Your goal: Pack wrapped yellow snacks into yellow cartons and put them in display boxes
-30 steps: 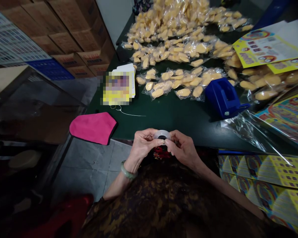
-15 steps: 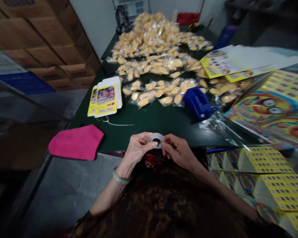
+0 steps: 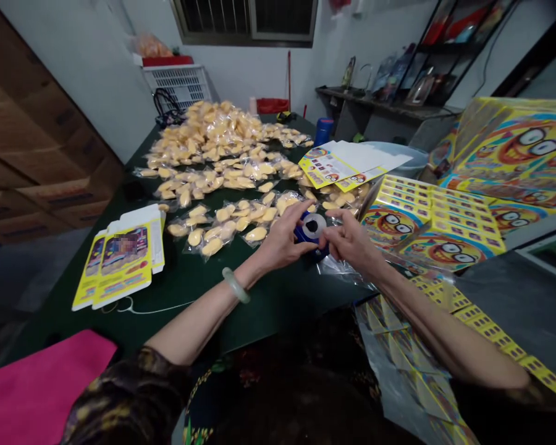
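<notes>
My left hand point(image 3: 282, 240), with a pale green bangle on the wrist, grips a roll of clear tape point(image 3: 321, 221) between thumb and fingers. Closed fingers of my right hand point(image 3: 351, 242) pinch the roll's right edge; whether they hold the loose tape end is too small to tell. Directly behind and below the roll is a blue tape dispenser point(image 3: 301, 233), mostly covered by the hands. Clear plastic film point(image 3: 340, 269) lies on the table just under my right hand.
Bagged yellow pieces point(image 3: 227, 133) are heaped across the green table point(image 3: 254, 303). Flat yellow cartons point(image 3: 123, 262) and a pink cloth item point(image 3: 50, 383) lie left. Printed sheets point(image 3: 327, 170) and stacked display boxes point(image 3: 449, 244) stand right; more boxes point(image 3: 408, 364) sit below.
Both hands have carried the tape roll forward from the table's front edge to the blue dispenser. The view has lifted and turned right.
</notes>
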The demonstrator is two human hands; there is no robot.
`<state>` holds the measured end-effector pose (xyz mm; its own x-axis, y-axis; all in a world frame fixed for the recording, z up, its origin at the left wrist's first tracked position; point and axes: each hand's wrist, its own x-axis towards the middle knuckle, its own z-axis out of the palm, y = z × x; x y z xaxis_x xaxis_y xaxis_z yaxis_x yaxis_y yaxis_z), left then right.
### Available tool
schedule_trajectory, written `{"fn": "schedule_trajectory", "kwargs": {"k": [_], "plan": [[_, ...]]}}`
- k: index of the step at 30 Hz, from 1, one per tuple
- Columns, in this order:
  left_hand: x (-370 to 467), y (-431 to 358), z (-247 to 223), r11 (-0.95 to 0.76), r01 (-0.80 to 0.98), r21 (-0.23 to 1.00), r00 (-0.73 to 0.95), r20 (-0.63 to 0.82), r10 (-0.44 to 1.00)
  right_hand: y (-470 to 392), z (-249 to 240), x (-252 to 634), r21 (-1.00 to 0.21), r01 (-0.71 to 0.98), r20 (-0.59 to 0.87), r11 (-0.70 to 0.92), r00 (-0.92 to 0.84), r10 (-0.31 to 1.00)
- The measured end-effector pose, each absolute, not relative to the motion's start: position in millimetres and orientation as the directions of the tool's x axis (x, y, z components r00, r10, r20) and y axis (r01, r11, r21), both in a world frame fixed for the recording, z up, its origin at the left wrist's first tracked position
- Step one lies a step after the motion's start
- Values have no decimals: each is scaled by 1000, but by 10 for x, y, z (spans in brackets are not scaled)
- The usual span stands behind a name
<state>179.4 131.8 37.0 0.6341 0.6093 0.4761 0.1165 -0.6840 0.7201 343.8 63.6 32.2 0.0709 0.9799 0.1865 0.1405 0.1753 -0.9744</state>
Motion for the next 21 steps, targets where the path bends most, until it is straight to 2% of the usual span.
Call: {"fn": "schedule_trajectory", "kwargs": {"k": [2, 4, 7, 10, 13, 15, 18, 21], "plan": [[1886, 1492, 395, -815, 152, 560, 680, 539, 497, 799, 330, 3509, -965, 180, 201, 191, 35, 979], [1954, 1637, 390, -870, 177, 460, 707, 556, 438, 922, 333, 3564, -955, 215, 212, 206, 9, 977], [2004, 1812, 372, -896, 194, 399, 725, 557, 405, 1046, 351, 3620, -944, 253, 213, 213, -28, 977], [2016, 1943, 408, -910, 143, 389, 756, 551, 354, 1149, 409, 3652, -922, 316, 215, 223, -59, 975], [2018, 2064, 492, -888, 83, 452, 779, 526, 340, 1267, 488, 3679, -892, 381, 230, 243, -81, 970], [2024, 2162, 534, -836, 91, 541, 782, 482, 397, 1347, 521, 3700, -880, 407, 223, 243, -98, 970], [2045, 2335, 527, -720, 108, 685, 786, 385, 483, 1443, 502, 3733, -886, 417, 163, 203, -130, 978], [2081, 2486, 454, -625, 79, 776, 802, 323, 503, 1503, 411, 3766, -893, 419, 106, 163, -156, 982]]}}
